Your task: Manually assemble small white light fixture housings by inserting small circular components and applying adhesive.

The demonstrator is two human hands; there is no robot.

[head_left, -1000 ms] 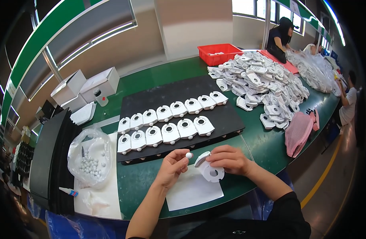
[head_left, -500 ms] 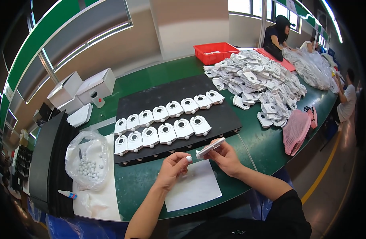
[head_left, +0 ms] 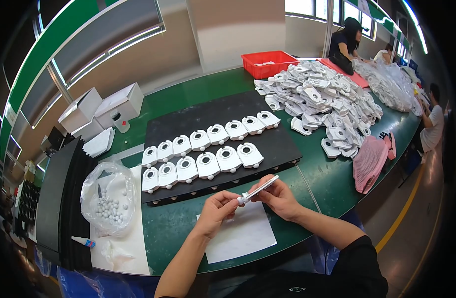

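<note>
Over white paper sheet (head_left: pixel 240 233), both hands pinch slim white/clear tube (head_left: pixel 258 189), tilted.

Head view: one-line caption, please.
Both hands, left hand and right hand, hold a white plastic part above white paper.

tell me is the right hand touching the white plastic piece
Touching: the head view shows the right hand fingers wrapped around the white plastic piece, no gap.

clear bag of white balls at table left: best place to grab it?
Probably the gathered neck at the top of the clear bag, coming from above. The white balls pool low in its slumped body, so a grip on the bunched film above them should hold.
</note>
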